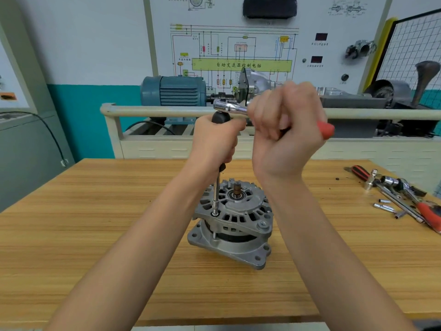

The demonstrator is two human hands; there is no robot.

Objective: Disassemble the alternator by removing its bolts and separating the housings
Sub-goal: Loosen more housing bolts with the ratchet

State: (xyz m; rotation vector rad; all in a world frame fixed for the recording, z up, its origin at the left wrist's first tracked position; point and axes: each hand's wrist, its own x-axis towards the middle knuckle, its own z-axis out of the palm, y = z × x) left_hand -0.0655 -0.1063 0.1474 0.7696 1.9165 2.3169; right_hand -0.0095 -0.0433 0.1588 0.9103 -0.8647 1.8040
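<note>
A silver alternator [235,223] stands upright on the wooden table [95,235], shaft end up. A long extension bar with a socket [216,197] stands vertically on a bolt at the housing's left ear. My left hand [216,142] grips the black handle at the top of that bar. A chrome ratchet [229,106] sits on the bar's top, and my right hand [284,130] grips its red-and-black handle, whose red end sticks out to the right. A second bolt head [262,223] shows on the housing's right ear.
Loose tools lie at the table's right edge: a red-handled ratchet [429,213], a black-and-red screwdriver handle [360,172], extension bars and several small sockets [384,206]. Behind the table stands a training bench with a rail [155,111], a blue motor [174,90] and a wiring board.
</note>
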